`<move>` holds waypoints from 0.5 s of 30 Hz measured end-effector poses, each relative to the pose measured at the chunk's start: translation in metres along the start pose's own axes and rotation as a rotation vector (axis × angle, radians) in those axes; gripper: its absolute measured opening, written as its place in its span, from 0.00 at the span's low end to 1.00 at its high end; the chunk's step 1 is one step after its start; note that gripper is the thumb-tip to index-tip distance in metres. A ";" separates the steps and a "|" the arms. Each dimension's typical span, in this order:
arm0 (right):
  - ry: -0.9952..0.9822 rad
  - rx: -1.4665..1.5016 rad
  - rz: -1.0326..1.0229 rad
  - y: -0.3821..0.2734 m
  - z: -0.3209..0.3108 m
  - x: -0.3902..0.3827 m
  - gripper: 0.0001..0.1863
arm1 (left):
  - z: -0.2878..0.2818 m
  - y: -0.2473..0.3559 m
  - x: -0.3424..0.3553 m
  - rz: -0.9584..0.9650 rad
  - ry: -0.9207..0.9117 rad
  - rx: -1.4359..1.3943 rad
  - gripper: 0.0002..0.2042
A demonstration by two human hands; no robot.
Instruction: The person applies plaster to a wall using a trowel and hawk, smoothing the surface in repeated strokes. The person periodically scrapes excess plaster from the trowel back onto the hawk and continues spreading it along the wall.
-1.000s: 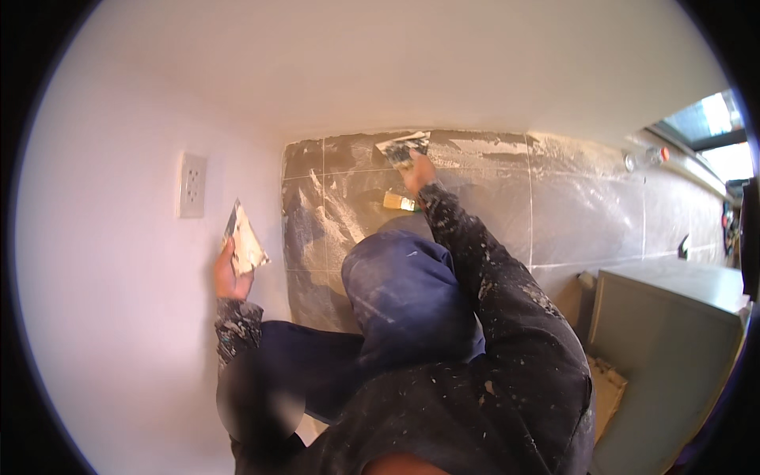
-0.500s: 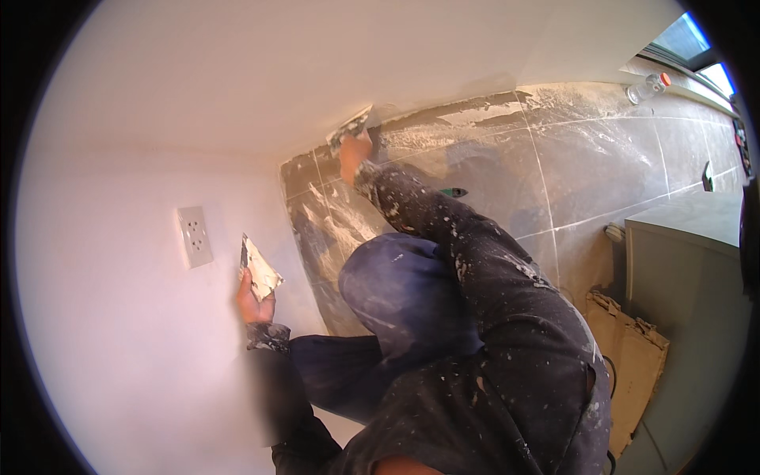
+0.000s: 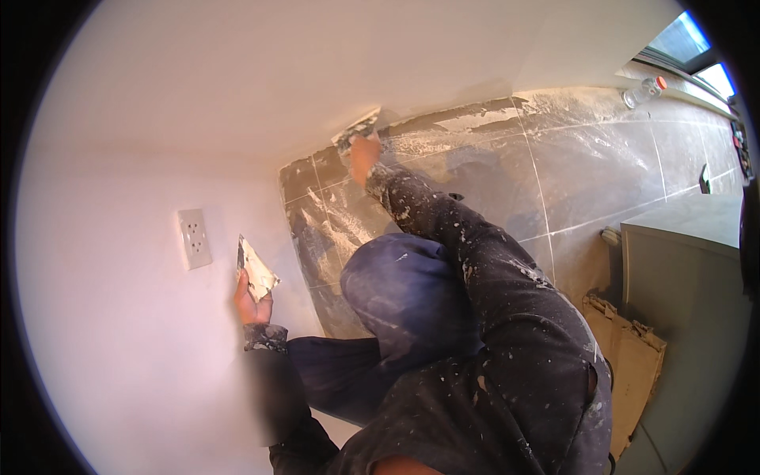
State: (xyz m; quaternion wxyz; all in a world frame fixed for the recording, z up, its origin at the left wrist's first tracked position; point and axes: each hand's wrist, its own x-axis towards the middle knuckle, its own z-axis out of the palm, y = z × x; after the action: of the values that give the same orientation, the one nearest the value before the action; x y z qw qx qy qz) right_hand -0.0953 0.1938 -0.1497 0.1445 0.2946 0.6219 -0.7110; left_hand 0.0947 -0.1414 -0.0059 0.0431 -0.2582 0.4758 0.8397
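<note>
Scraper (image 3: 358, 127) gripped in right hand (image 3: 365, 153) now works nearer 10 o'clock corner (image 3: 281, 168); left hand (image 3: 252, 305) at 8 grips smeared blade (image 3: 257, 273).

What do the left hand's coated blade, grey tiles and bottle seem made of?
Blade: probably metal, given its thin straight edge; pale paste hides most finish.
Tiles: dull, likely ceramic, with straight pale joints.
Bottle: glossy, see-through, likely clear plastic.

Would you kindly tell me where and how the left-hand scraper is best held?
I'd grip the scraper by its lower end, from below, as the left hand does: pale paste coats its face, and its long edge faces up and right, away from that hand.
</note>
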 end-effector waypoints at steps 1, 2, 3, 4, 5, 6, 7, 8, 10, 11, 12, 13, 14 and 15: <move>0.035 0.276 0.050 0.012 -0.004 0.003 0.17 | 0.001 0.001 0.000 0.004 0.008 -0.005 0.18; 0.044 0.183 0.044 0.023 -0.016 0.009 0.17 | 0.001 0.001 -0.001 0.006 0.008 -0.006 0.18; 0.038 -0.186 -0.003 0.032 -0.032 0.019 0.17 | 0.001 0.002 -0.002 0.007 0.008 -0.008 0.18; 0.002 -0.853 -0.135 0.037 -0.050 0.034 0.17 | 0.000 0.002 -0.002 0.013 0.003 -0.006 0.18; -0.038 -1.206 -0.173 0.038 -0.065 0.047 0.17 | 0.000 0.002 -0.003 0.012 0.002 0.000 0.18; -0.054 -1.446 -0.232 0.034 -0.074 0.059 0.17 | 0.000 0.003 -0.004 0.016 -0.005 0.013 0.18; -0.002 -1.521 -0.440 0.028 -0.077 0.068 0.16 | 0.001 0.003 -0.004 0.021 -0.002 0.037 0.18; 0.071 -1.594 -0.654 0.020 -0.079 0.072 0.16 | 0.001 0.003 -0.005 0.017 -0.026 0.027 0.18; 0.141 -1.656 -0.595 0.000 -0.057 0.071 0.14 | 0.004 0.004 -0.005 0.009 -0.049 0.027 0.18; 0.133 -1.640 -0.322 -0.020 -0.026 0.069 0.18 | 0.006 0.004 -0.005 0.005 -0.053 0.033 0.18; 0.278 -2.209 -0.452 -0.022 -0.021 0.057 0.19 | 0.007 0.004 -0.006 0.002 -0.057 0.037 0.18; 0.442 -2.775 -0.588 -0.022 -0.013 0.045 0.20 | 0.007 0.003 -0.006 0.002 -0.064 0.037 0.18; 0.635 -3.332 -0.730 -0.019 -0.006 0.033 0.20 | 0.007 0.003 -0.006 0.000 -0.055 0.035 0.18; 0.879 -3.873 -0.881 -0.015 0.000 0.021 0.21 | 0.007 0.004 -0.007 -0.001 -0.049 0.032 0.18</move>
State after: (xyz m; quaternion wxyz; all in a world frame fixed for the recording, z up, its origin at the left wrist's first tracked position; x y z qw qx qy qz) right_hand -0.1205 0.2004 -0.1501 0.0716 0.2377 -0.4129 -0.8763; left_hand 0.0964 -0.1366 0.0030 0.0593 -0.2369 0.4877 0.8382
